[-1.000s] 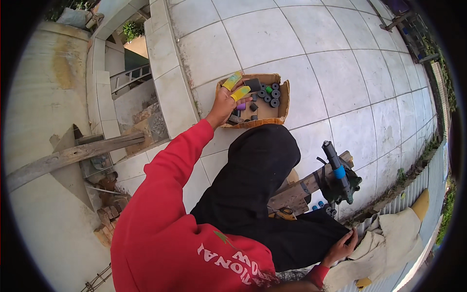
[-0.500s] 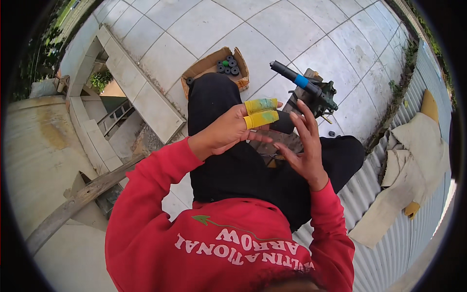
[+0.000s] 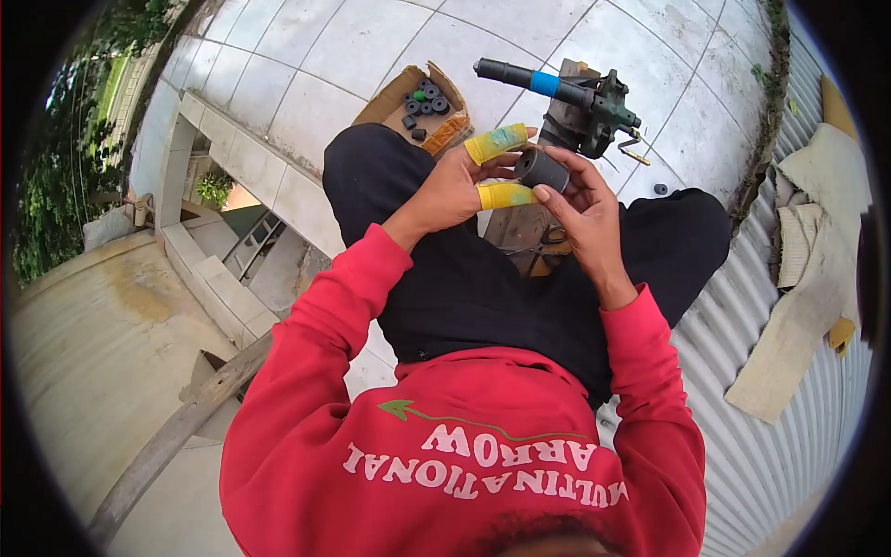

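Black and stubby, the cylinder (image 3: 541,170) sits between your two hands, raised over your lap. Your right hand (image 3: 583,215) grasps it from the far side with thumb and fingertips; your left hand (image 3: 457,188) closes in from the near side, two of its fingers wrapped in yellow tape (image 3: 501,141) and pressing against the piece. Neither hand is clenched into a fist; both are pinching.

Beyond your left hand lies an open cardboard box (image 3: 419,104) with more small black pieces in it. Just past your right hand, a green vise (image 3: 601,104) sits on a wooden block, a black bar with a blue band (image 3: 531,78) clamped in it. Below your hands, on your lap, scissors (image 3: 549,239) rest on a board.

I judge the grip shallow: only fingertips hold the cylinder. If the taped fingers slip on the smooth side, it could drop and roll away across the tiles (image 3: 353,46), perhaps toward the ledge off to your left. Watch also the scissors under your wrists.
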The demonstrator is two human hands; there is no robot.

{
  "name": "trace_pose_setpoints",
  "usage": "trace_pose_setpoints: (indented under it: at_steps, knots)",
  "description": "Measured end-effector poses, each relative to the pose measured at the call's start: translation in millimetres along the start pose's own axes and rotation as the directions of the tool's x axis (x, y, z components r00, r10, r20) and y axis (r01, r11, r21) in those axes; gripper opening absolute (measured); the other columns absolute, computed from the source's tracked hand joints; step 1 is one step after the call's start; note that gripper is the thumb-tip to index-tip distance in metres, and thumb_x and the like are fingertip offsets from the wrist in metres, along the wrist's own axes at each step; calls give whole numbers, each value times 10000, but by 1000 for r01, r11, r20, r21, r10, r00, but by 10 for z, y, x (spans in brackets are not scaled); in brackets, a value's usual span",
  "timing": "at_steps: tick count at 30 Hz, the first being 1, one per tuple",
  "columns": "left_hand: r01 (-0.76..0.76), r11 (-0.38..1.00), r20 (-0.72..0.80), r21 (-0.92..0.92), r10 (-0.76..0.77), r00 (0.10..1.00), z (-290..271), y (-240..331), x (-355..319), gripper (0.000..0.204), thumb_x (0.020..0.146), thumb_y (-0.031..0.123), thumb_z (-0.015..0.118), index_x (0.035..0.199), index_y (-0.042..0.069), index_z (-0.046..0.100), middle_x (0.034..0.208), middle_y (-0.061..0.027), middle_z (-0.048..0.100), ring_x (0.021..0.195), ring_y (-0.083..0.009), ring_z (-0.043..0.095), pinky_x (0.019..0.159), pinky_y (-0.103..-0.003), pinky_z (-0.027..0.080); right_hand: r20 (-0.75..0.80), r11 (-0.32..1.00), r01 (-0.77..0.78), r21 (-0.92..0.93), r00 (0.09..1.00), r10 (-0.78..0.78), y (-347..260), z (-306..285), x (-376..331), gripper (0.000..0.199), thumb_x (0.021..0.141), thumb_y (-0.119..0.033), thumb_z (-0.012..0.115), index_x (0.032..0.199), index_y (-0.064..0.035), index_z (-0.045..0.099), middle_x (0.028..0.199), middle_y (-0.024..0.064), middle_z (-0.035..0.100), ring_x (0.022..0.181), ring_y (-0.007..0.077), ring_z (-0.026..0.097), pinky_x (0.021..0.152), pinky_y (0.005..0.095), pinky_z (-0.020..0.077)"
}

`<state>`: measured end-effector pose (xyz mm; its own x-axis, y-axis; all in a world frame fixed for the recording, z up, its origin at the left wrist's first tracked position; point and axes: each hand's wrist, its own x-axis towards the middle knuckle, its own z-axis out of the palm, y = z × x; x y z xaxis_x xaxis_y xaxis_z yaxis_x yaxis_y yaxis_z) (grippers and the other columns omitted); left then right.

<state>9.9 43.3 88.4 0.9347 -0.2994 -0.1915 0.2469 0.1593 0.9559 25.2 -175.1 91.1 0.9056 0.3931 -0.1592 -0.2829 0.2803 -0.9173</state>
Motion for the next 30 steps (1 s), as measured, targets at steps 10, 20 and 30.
trace_pose_setpoints:
  at_steps: [10,20,30]
  knots:
    - [17,999,61,-43,-15,998,57,-2,28,650,866,13,804,1464,56,554,1457,-49,595,1232,-144,604,1037,-316,509,-28,996,-6,-88,1000,4,61,-146,-73,469,885,-25,791,1322,-14,619,1265,60,659,1059,104,623,905,269,518]
    - [69,994,44,80,-73,996,51,60,5,550,915,94,784,1427,35,592,1332,-22,658,1161,-125,612,1009,-305,516,-12,922,134,-364,989,-148,55,-116,-55,445,919,-60,769,1342,-21,634,1202,63,661,1046,111,637,912,257,514]
    - [143,988,48,54,-145,988,-61,2,-105,771,874,26,797,1550,65,428,1502,-33,517,1187,-137,599,1036,-325,517,-66,983,-73,-167,996,62,146,-107,27,317,981,-91,708,1288,-15,680,1147,36,648,1015,102,636,897,250,510]
